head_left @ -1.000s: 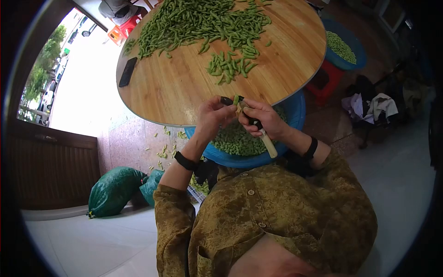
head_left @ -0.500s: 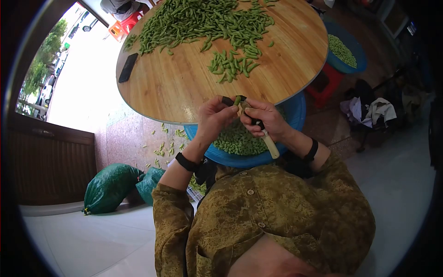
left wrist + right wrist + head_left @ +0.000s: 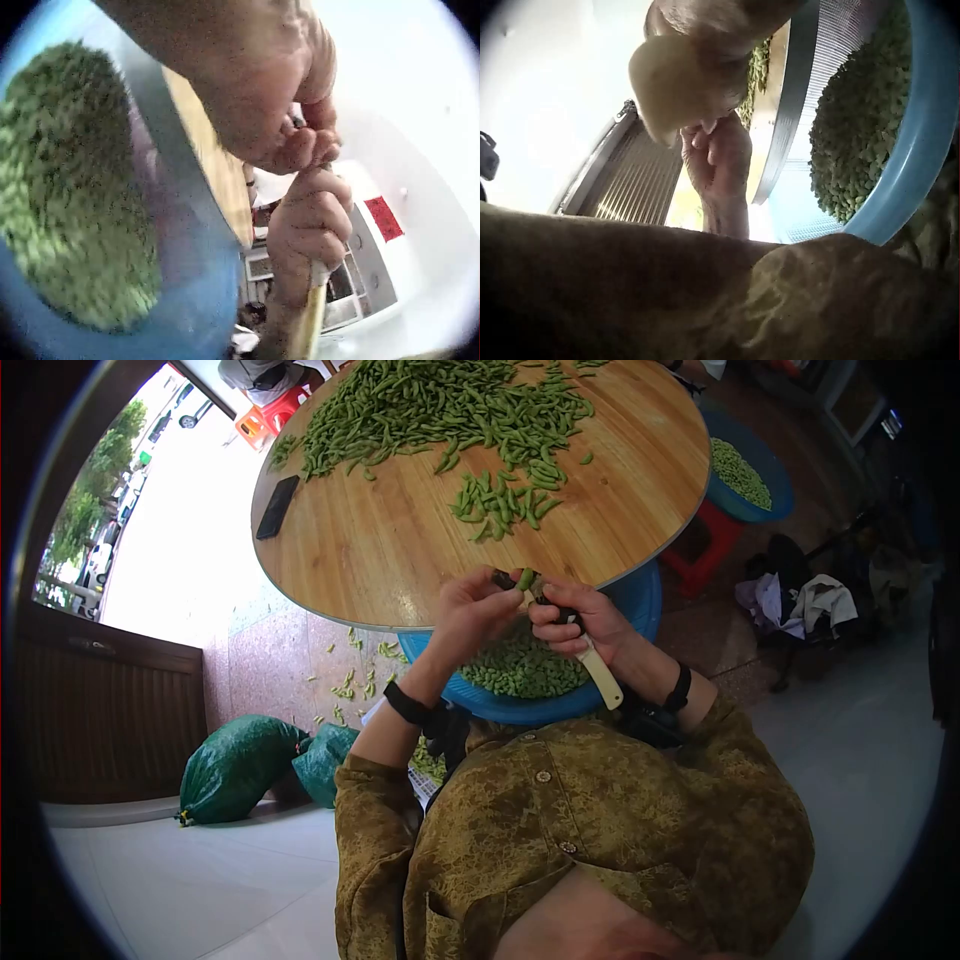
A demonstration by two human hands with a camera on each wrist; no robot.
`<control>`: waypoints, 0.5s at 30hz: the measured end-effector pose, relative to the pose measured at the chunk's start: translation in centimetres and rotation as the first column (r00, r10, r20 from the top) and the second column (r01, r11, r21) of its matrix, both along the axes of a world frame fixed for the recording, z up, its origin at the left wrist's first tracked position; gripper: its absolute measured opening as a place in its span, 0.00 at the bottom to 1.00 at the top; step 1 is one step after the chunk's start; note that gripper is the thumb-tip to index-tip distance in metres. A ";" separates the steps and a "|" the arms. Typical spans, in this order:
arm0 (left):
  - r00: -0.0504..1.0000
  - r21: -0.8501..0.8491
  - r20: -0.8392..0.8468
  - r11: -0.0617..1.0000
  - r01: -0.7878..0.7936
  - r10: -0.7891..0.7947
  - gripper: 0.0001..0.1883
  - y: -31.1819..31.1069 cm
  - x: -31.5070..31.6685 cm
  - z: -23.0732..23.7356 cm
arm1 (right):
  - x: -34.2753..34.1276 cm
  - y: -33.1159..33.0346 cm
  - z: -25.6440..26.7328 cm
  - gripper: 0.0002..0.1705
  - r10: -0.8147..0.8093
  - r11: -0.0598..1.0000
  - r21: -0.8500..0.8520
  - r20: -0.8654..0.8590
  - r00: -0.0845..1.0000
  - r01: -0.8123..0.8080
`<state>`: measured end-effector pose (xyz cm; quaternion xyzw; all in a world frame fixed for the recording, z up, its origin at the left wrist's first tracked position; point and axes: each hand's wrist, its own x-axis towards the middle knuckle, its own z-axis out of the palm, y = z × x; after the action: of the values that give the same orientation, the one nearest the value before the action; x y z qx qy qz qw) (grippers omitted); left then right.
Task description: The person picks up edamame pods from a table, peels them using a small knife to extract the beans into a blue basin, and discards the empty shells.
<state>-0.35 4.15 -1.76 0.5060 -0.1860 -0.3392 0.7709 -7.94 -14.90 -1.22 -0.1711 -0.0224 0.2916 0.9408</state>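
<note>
Above the blue basin, my left hand [image 3: 468, 618] pinches a green bean pod [image 3: 526, 578] between thumb and fingertips. My right hand [image 3: 590, 622] meets it there, gripping a small knife-like tool by its cream handle [image 3: 602, 678]. The handle sticks out below the fist, with a hole near its end; the working end is hidden among the fingers. In the left wrist view, the left fingertips [image 3: 324, 146] lie right at the right fist [image 3: 311, 217]. Dark coverings show near the fingertips of both hands. Below sits the blue basin [image 3: 505, 710] with shelled green beans [image 3: 525, 665].
A round wooden table [image 3: 370, 560] bears a big heap of pods [image 3: 430, 415], a smaller pile [image 3: 500, 505] and a black phone-like slab [image 3: 278, 508]. Another basin [image 3: 785, 495] stands over a red stool [image 3: 708, 545]. Green sacks [image 3: 240, 770] and scattered pods [image 3: 345, 685] lie at left.
The handle's end has swung down and to the right as the right hand turned. The pod and the left hand have shifted slightly right, and the pod stays pinched.
</note>
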 end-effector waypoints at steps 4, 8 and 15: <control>0.379 0.236 0.925 0.820 -0.521 -0.026 0.10 -0.2 -1.6 2.3 | -0.1 0.1 -0.5 0.18 0.019 1.000 -0.015 -0.016 1.000 -0.019; 0.028 0.099 0.994 0.764 -0.638 -0.106 0.08 -0.4 -1.8 2.5 | -0.2 0.4 -0.7 0.19 0.019 0.998 0.059 -0.079 0.997 -0.014; 0.947 0.249 0.274 0.938 -0.239 0.169 0.08 -0.2 -1.1 2.7 | -0.1 -0.1 -0.2 0.10 -0.016 0.998 -0.054 0.033 0.999 0.018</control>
<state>-1.46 3.90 0.90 0.6647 -0.1774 -0.2137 0.6936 -8.07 -14.98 -1.41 -0.2017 -0.0282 0.2812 0.9378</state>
